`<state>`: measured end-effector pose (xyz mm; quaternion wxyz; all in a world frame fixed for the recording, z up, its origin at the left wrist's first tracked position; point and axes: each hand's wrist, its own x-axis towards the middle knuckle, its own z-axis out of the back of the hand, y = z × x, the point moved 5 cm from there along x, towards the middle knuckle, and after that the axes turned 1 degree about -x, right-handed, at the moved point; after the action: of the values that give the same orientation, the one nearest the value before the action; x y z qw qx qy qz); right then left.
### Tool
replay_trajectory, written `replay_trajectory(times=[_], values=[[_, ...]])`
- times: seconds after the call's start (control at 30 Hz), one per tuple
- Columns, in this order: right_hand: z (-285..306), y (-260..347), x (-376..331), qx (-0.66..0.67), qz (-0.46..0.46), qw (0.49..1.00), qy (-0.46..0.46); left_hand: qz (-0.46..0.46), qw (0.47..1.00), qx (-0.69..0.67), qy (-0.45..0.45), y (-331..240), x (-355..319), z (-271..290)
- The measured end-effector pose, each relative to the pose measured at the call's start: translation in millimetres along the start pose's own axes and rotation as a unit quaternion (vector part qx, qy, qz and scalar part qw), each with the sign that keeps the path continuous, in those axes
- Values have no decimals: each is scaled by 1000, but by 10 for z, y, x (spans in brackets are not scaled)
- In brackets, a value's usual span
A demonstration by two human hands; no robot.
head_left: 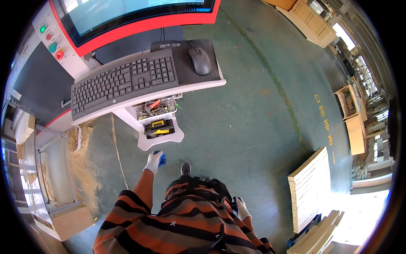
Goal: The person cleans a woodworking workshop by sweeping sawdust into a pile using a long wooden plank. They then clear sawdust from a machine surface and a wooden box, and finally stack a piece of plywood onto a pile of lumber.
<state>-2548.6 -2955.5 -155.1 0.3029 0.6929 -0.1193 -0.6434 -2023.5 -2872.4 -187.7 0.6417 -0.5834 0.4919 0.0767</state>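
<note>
My left hand [154,161], in a white and blue glove, reaches forward and down just below a small white shelf [146,143] that carries a black and yellow tool [159,128]. Nothing is in it and its fingers look loosely curled. My right hand [241,208], gloved the same way, hangs at my side by my hip and holds nothing I can see. Above the shelf stands a machine console with a black keyboard [122,81], a mouse [199,60] and a red-framed screen [127,17]. My striped orange and black top fills the lower middle.
A control panel with coloured buttons [51,40] sits left of the screen. Sawdust [84,169] lies on the green floor beside the machine bed [46,169]. Stacks of pale wooden boards [311,194] stand at the right, more pallets [311,21] at the far back.
</note>
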Motion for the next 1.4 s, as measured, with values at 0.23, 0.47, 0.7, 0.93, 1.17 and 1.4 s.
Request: replay_trajectory(times=[0.23,0.47,0.7,0.93,1.17,1.4], values=[[-97,420,514,-94,18,995,10,-5,1000,0,5,-249,162,-73],[-175,378,625,-83,-77,993,-26,199,971,-110,-76,1049,-300,661],[-349,648,662,-67,-51,996,13,232,952,-187,-66,1258,-469,750],[-319,1072,819,-137,-18,990,-28,107,991,-71,-46,286,98,118],[-279,984,734,-74,-12,997,-8,85,995,-41,-23,-4,436,-129],[-268,714,487,-318,277,905,55,168,985,-13,-47,538,344,92]])
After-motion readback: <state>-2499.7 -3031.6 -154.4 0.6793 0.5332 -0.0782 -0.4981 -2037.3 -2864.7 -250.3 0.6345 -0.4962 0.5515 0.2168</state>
